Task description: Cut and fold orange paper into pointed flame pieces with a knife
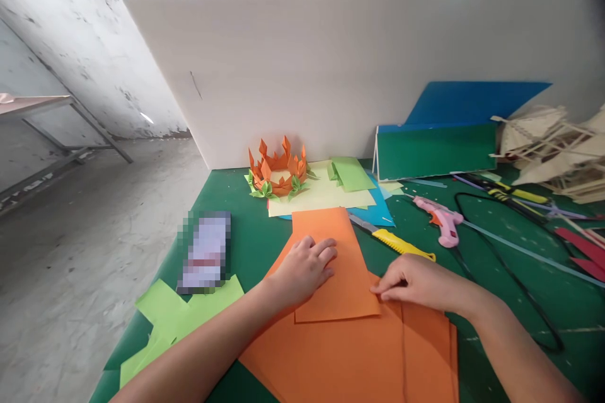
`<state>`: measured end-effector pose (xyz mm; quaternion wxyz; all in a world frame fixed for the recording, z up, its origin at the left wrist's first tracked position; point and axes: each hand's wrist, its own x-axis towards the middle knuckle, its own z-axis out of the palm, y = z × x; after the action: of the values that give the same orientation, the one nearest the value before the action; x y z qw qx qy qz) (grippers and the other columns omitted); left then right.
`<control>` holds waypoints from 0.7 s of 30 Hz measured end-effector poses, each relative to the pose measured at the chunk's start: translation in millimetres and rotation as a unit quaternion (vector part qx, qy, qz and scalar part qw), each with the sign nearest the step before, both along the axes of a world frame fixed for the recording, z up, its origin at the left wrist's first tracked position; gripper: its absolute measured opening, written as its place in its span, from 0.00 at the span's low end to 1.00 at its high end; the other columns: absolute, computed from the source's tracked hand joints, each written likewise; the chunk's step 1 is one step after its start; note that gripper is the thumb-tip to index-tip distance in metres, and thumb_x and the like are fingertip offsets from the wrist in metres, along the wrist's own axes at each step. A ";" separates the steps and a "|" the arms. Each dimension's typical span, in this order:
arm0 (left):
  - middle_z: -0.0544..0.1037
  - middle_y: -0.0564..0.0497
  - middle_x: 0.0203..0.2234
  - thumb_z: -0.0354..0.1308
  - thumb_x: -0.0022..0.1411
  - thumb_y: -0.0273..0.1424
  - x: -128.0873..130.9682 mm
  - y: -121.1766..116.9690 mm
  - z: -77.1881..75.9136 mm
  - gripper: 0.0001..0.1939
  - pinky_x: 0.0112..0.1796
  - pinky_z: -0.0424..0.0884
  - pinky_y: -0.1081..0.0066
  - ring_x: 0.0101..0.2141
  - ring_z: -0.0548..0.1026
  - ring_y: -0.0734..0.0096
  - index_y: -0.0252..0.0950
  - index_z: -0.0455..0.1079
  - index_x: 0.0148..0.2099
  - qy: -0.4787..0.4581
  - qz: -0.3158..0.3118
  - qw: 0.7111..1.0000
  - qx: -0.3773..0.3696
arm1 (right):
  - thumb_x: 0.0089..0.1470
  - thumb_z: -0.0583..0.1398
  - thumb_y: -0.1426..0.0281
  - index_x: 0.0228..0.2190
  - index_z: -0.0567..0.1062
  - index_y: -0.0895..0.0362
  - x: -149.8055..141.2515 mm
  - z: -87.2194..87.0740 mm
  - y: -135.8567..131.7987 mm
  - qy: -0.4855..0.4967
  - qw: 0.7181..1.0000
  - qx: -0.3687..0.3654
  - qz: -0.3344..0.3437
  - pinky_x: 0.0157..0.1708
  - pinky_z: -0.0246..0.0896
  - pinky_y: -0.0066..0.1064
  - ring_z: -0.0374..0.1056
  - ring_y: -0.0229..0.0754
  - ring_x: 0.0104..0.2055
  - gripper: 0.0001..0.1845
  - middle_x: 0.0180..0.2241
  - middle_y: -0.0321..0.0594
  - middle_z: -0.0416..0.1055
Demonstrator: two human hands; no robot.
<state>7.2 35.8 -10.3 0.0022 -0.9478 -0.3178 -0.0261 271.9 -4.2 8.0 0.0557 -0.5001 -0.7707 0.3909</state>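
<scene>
My left hand [307, 267] lies on a folded-looking orange paper piece [338, 302], fingers stretched and slightly bent, pressing it from above. This piece rests on larger orange sheets [350, 359] stacked near the front of the table. At the piece's right edge, my right hand [413, 280] is closed, thumb and fingertips pinched at the paper; the exact hold is partly hidden. A yellow utility knife [399, 244] lies just beyond my right hand, its grey end reaching toward the orange piece.
On the green table [255, 245] stand an orange paper crown [278, 167] and a green folded board [435, 151]. A pink glue gun [442, 220] with a cable lies right. Light green paper [189, 315] and a blurred phone-like object [205, 252] lie left. A white panel [302, 75] rises behind.
</scene>
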 end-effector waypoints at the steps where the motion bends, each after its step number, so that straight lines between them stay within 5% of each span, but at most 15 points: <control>1: 0.68 0.48 0.59 0.48 0.70 0.36 -0.3 0.1 -0.6 0.13 0.40 0.67 0.61 0.38 0.70 0.61 0.38 0.66 0.53 -0.007 0.002 1.000 -0.006 | 0.53 0.63 0.66 0.29 0.85 0.46 0.5 1.8 -2.0 0.011 0.999 -0.040 0.005 0.36 0.70 0.32 0.78 0.49 0.40 0.08 0.36 0.35 0.82; 8: 0.72 0.44 0.53 0.48 0.71 0.34 1.1 -3.6 -2.9 0.13 0.58 0.58 0.54 0.61 0.60 0.49 0.34 0.66 0.51 -0.021 -0.024 0.999 0.013 | 0.50 0.64 0.64 0.32 0.85 0.51 2.3 3.2 -1.2 0.048 0.990 -0.134 0.003 0.40 0.68 0.29 0.77 0.49 0.42 0.09 0.36 0.38 0.82; 13: 0.74 0.44 0.47 0.51 0.69 0.42 10.1 -11.4 1.2 0.17 0.59 0.55 0.49 0.56 0.65 0.50 0.37 0.66 0.53 0.015 -0.018 0.999 0.048 | 0.52 0.62 0.64 0.32 0.85 0.52 -0.4 2.5 2.0 0.040 0.995 -0.089 0.001 0.36 0.67 0.29 0.76 0.47 0.38 0.11 0.35 0.40 0.82; 17: 0.75 0.46 0.44 0.50 0.68 0.34 19.7 -9.8 1.8 0.14 0.47 0.66 0.57 0.45 0.70 0.55 0.38 0.65 0.55 0.036 -0.009 0.998 0.054 | 0.52 0.61 0.64 0.31 0.85 0.55 -1.0 -5.2 4.0 0.042 0.992 -0.114 -0.042 0.26 0.62 0.27 0.71 0.41 0.26 0.12 0.28 0.41 0.80; 21: 0.68 0.47 0.59 0.50 0.65 0.29 29.9 1.2 -4.5 0.20 0.39 0.66 0.63 0.44 0.67 0.58 0.36 0.65 0.58 0.029 -0.057 0.997 0.036 | 0.51 0.61 0.63 0.30 0.84 0.56 0.1 -10.2 5.1 0.065 0.988 -0.132 -0.051 0.25 0.61 0.28 0.69 0.40 0.24 0.13 0.26 0.42 0.78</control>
<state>37.0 37.0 -14.9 0.0437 -0.9640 -0.2621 -0.0096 272.0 0.9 -2.2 0.0591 -0.5154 -0.6802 0.5179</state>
